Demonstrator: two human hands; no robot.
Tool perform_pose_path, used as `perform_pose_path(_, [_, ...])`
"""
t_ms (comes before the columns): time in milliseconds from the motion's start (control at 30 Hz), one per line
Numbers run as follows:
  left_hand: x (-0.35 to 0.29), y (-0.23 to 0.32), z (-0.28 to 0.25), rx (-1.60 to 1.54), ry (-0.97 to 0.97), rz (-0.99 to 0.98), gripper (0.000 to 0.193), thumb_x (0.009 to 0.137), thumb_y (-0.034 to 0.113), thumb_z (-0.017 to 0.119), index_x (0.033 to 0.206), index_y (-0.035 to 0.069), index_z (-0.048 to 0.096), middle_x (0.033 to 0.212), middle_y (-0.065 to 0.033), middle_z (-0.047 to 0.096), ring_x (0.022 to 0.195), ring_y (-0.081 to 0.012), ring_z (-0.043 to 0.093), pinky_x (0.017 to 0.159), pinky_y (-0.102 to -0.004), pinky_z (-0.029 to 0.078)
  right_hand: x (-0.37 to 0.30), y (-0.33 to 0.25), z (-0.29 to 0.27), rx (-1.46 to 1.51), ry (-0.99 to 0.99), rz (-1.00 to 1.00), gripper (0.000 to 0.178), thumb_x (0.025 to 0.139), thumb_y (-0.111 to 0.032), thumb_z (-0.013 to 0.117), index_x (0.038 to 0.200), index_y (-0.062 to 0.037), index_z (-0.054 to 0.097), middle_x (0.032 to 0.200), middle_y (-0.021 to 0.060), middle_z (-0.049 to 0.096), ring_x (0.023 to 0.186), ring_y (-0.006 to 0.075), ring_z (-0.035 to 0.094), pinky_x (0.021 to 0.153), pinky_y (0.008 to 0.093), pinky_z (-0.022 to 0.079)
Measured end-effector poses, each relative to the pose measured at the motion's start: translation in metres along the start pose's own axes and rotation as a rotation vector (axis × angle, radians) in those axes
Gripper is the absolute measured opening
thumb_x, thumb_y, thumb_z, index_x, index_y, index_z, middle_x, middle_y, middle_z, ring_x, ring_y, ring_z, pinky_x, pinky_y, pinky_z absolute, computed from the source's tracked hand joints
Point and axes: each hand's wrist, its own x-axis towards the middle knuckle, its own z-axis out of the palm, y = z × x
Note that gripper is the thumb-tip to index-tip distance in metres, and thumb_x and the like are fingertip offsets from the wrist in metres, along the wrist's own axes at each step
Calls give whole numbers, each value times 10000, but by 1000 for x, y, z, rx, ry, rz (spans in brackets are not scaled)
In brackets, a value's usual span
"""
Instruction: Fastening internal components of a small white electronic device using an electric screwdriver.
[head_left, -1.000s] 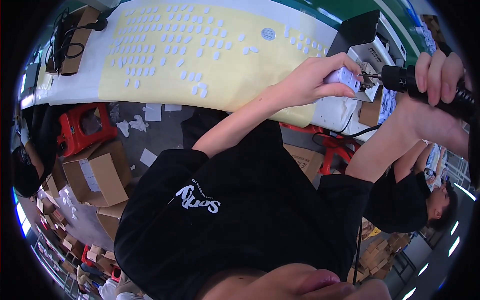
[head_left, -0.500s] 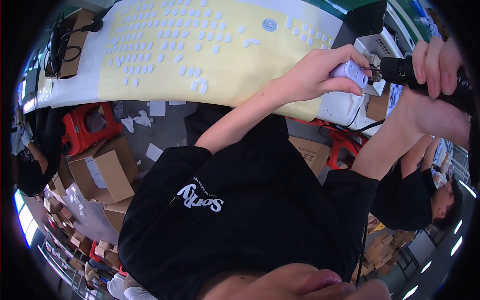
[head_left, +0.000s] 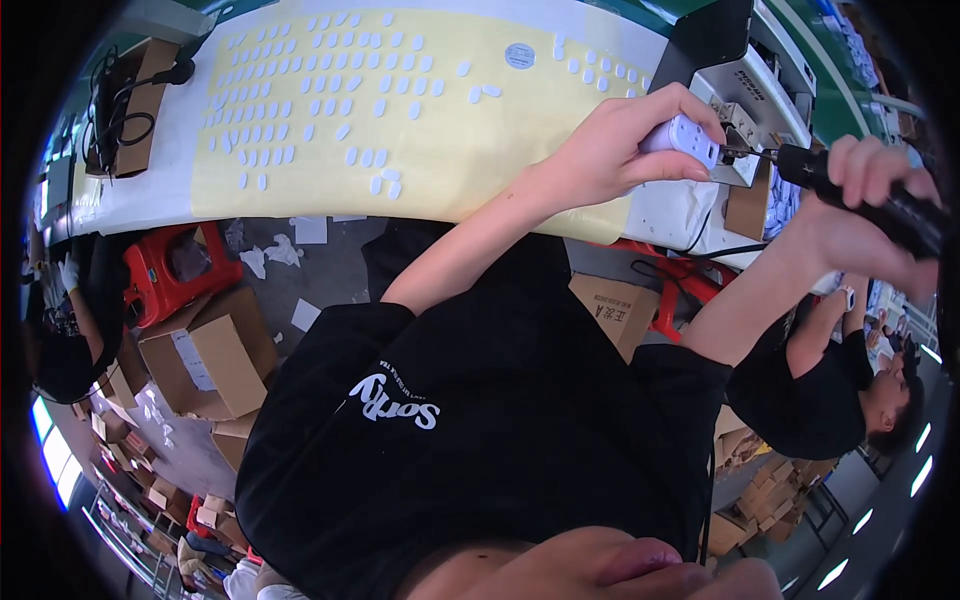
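Note:
My left hand [head_left: 625, 140] is closed round a small pale lavender plastic housing [head_left: 685, 138] with holes in its end face. It holds the housing over the table's right end, in front of a white box-shaped machine [head_left: 755, 85] that looks like a screw feeder. My right hand [head_left: 870, 170] is wrapped round a black electric screwdriver [head_left: 808, 168], slightly blurred. Its thin bit points left towards the metal front of the machine, close to the housing's end. Whether the bit touches either, or carries a screw, I cannot tell.
Many small white oval pieces [head_left: 355, 60] lie in rows on the yellow sheet [head_left: 450, 150]. A round label [head_left: 519, 56] sits among them. A cardboard box [head_left: 150, 110] with black cables is at far left. Red stools [head_left: 180, 275] and open cartons [head_left: 215, 355] stand below; a co-worker [head_left: 820, 390] is at right.
The screwdriver has moved right and tilted, its bit drawing away from the housing's end. My left hand still grips the housing, nearly in place. The view has shifted slightly.

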Motion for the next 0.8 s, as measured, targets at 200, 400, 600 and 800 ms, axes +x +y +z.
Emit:
perform_pose_path(200, [1, 0, -1, 9, -14, -35, 305, 797, 206, 660, 1027, 52, 533, 993, -45, 609, 893, -152, 586, 788, -262, 452, -18, 39, -19, -570, 410, -35, 761, 680, -826, 390, 836, -89, 495, 546, 47, 449, 415, 130, 374, 408, 251, 302])
perform_pose_path(400, [2, -2, 0, -16, 5, -8, 300, 794, 199, 665, 1021, 54, 532, 995, -43, 609, 889, -150, 586, 782, -256, 452, -23, 44, -17, -566, 434, 14, 762, 683, -825, 390, 825, -82, 485, 549, 47, 446, 414, 129, 377, 411, 248, 304])
perform_pose_path(600, [3, -3, -1, -24, -10, -6, 350, 775, 254, 693, 1016, 59, 531, 1003, -39, 605, 884, -151, 586, 777, -261, 452, -31, 19, -24, -150, 201, 43, 818, 617, -872, 402, 846, -91, 484, 575, 5, 410, 428, 103, 356, 412, 244, 295])
perform_pose_path(800, [1, -4, -1, -27, 4, 8, 380, 767, 295, 695, 1017, 60, 531, 995, -40, 605, 881, -158, 587, 776, -264, 453, 23, -16, 56, 128, -320, -159, 696, 854, -669, 313, 959, 8, 432, 592, 109, 441, 339, 158, 381, 237, 268, 323])
